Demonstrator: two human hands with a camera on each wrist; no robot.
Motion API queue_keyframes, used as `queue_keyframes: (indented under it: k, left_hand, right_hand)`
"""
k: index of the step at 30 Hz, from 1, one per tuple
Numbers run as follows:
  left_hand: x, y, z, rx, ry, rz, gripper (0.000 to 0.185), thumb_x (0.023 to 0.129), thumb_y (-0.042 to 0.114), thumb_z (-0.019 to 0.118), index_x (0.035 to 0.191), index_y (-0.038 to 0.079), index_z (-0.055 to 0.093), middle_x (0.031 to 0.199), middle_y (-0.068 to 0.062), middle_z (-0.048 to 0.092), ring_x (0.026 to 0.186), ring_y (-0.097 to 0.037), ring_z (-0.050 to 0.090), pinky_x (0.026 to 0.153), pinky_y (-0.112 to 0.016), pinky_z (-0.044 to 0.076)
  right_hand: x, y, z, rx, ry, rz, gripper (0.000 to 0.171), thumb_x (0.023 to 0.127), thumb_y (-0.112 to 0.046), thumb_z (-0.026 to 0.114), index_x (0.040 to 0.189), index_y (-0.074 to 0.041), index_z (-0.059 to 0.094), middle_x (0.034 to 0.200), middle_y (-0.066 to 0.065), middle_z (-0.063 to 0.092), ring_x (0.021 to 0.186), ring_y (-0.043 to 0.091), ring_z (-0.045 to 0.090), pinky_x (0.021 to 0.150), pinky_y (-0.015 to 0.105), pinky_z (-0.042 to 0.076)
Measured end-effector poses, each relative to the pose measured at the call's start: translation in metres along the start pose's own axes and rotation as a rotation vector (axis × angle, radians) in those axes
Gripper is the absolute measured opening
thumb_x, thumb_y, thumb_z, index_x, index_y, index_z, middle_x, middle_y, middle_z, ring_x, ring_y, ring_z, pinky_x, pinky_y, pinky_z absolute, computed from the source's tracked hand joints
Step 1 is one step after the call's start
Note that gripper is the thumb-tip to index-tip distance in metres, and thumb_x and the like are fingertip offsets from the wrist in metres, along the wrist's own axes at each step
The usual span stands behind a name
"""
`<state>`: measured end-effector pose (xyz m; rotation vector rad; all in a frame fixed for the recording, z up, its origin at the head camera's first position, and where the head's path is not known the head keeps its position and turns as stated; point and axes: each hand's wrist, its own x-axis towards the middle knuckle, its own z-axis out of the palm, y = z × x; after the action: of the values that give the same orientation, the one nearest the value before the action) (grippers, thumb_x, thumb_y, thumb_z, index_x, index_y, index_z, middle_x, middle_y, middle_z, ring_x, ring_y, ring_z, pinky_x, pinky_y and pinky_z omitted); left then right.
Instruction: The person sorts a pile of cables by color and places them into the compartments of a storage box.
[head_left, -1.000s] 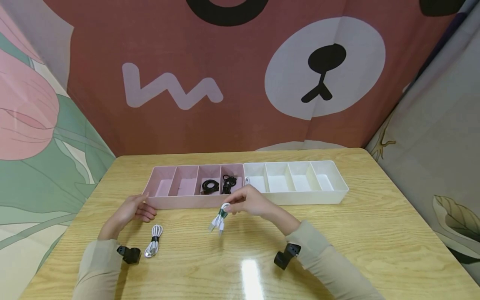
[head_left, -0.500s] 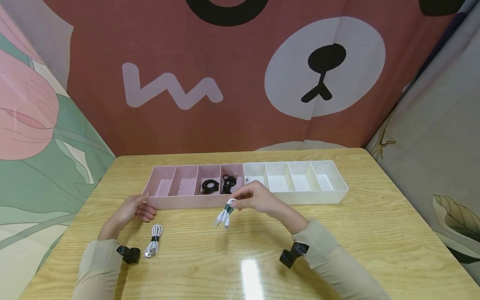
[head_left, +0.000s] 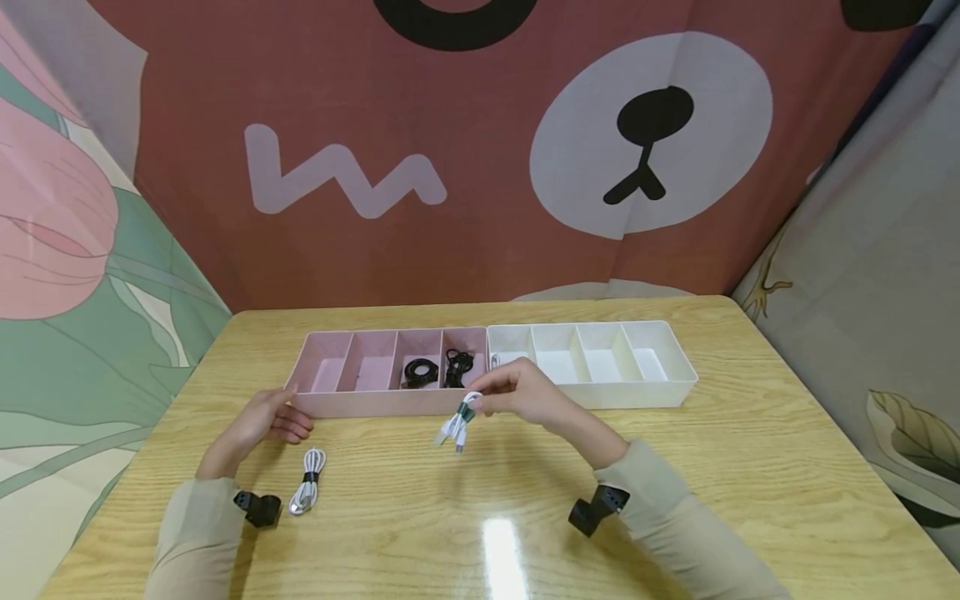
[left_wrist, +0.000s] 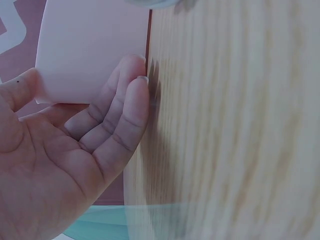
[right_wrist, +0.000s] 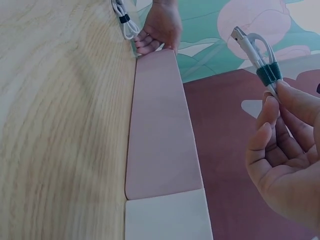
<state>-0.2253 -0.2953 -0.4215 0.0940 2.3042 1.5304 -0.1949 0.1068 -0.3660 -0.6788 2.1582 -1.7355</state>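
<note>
One wood-grain table (head_left: pixel 750 467): spreads wide and yellowish, streaked, rounded at the far corners, glossy toward the near side.
Reddish-brown drape (head_left: pixel 337 258): hangs behind the table, printed with a pale zigzag and an oval muzzle.
Floral drape (head_left: pixel 52 358): closes off the left side in green and pink.
Grey drape (head_left: pixel 862 275): hangs creased at the right, printed with leaves.
Pink organizer (head_left: pixel 375 405): stands end to end with the white organizer (head_left: pixel 615 395); smooth, long, divided into four compartments, like its neighbour.
Coiled black cable (head_left: pixel 421 372): lies as a ring in the pink organizer's third compartment from the left.
Bundled black cable (head_left: pixel 458 367): sits tangled in the fourth.
White USB cable (head_left: pixel 455 421): hangs folded above the table, before the pink organizer's right end, bound by a green tie.
Right hand (head_left: pixel 521 396): pinches that cable beside the tie, thumb against fingertips.
Left hand (head_left: pixel 258 418): touches the pink organizer's left end, fingers loosely bent, gripping nothing.
Black-banded white cable (head_left: pixel 307 482): lies bundled on the wood, near the left hand.
</note>
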Motion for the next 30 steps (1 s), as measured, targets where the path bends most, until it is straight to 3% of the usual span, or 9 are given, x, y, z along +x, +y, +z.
queue_keyframes:
  k: [11, 19, 30]
  left_hand:
    - [-0.001, 0.000, 0.000, 0.001, 0.006, 0.011, 0.059, 0.100, 0.037, 0.024, 0.113, -0.019, 0.040, 0.080, -0.014, 0.064, 0.069, -0.022, 0.063, 0.064, -0.036, 0.054]
    - [0.000, 0.001, 0.001, 0.003, 0.011, 0.008, 0.058, 0.101, 0.036, 0.023, 0.116, -0.019, 0.037, 0.080, -0.014, 0.064, 0.069, -0.023, 0.063, 0.064, -0.036, 0.054]
    - [0.000, 0.000, 0.000, 0.003, 0.007, 0.011, 0.060, 0.100, 0.037, 0.024, 0.116, -0.019, 0.037, 0.080, -0.014, 0.064, 0.069, -0.023, 0.063, 0.064, -0.036, 0.054]
  right_hand:
    - [-0.004, -0.002, -0.006, 0.009, 0.018, 0.016, 0.016, 0.081, -0.002, 0.066, 0.095, 0.007, 0.066, 0.080, 0.009, 0.067, 0.068, 0.019, 0.061, 0.062, 0.028, 0.052]
    - [-0.009, 0.000, -0.015, -0.024, 0.061, 0.024, 0.018, 0.081, -0.003, 0.067, 0.096, 0.007, 0.067, 0.081, 0.009, 0.066, 0.065, 0.013, 0.058, 0.058, 0.024, 0.050]
    - [-0.011, 0.008, -0.025, 0.011, 0.113, 0.028, 0.019, 0.081, -0.002, 0.066, 0.097, 0.009, 0.065, 0.077, 0.004, 0.065, 0.063, 0.011, 0.057, 0.056, 0.023, 0.049]
